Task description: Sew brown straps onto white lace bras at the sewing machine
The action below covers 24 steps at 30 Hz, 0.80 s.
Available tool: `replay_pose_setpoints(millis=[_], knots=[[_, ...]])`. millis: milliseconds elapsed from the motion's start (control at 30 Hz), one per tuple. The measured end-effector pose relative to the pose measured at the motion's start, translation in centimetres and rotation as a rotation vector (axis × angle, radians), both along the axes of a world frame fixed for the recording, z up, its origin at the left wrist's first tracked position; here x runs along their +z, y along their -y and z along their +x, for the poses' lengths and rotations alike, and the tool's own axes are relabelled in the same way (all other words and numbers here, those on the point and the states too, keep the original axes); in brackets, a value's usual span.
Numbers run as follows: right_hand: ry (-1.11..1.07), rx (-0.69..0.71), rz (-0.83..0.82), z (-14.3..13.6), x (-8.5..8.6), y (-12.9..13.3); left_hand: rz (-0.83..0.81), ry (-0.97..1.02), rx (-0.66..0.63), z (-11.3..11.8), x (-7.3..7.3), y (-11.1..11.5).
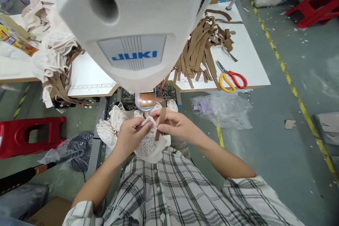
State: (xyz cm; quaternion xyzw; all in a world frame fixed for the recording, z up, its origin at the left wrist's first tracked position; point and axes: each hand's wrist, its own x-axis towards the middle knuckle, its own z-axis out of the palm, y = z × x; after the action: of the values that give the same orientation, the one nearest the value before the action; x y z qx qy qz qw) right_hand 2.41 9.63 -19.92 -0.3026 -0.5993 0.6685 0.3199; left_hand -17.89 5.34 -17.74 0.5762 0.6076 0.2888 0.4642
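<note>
White lace fabric [150, 146] hangs between my two hands, just below the head of a white sewing machine [132, 17]. My left hand [131, 134] is closed on the upper left edge of the lace, thumb against fingers. My right hand [173, 123] pinches a short brown strip [160, 123] at the right side of the lace; the strip stands roughly upright. More lace [113, 123] lies bunched to the left of my left hand, by the machine's small arm [146, 99]. Parts of my fingertips are hidden behind the fabric and strip.
A pile of brown strips [198, 51] and scissors [230, 79] with red and yellow handles lie on the right table [251, 67]. Lace pieces with brown straps [57, 60] hang over the left table edge. A red stool [55, 127] stands at left, plastic bags [225, 109] at right.
</note>
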Motion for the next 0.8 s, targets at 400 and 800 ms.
replay_pose_setpoints(millis=[400, 800], knots=[[-0.081, -0.222, -0.104, -1.5, -0.1, -1.0, 0.495, -0.104, 0.086, 1.6, -4.3, 1.4], [0.268, -0.439, 0.517, -2.8, 0.7, -10.6, 0.492, -0.333, -0.028, -1.0, 0.4, -3.0]])
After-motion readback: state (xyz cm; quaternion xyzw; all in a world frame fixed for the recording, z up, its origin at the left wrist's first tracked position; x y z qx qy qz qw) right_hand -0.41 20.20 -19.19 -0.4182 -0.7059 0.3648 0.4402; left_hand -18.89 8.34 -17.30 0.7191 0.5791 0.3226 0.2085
